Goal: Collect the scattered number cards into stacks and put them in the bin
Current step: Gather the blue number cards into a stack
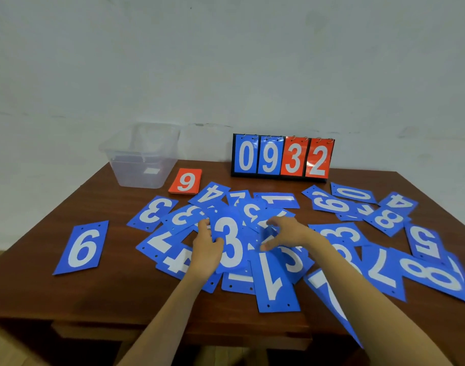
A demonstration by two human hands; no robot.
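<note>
Blue rectangular number card marked "3" [230, 243], long axis running away from the viewer, digit upright, gripped at its left edge by the left hand [206, 250]. Right hand [284, 235], fingers spread, hovers over overlapping blue cards [275, 276] just right of it.

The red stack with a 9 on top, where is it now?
In the head view, the red stack lies at the table's far left, just right of the clear bin, behind the scattered blue cards.
</note>
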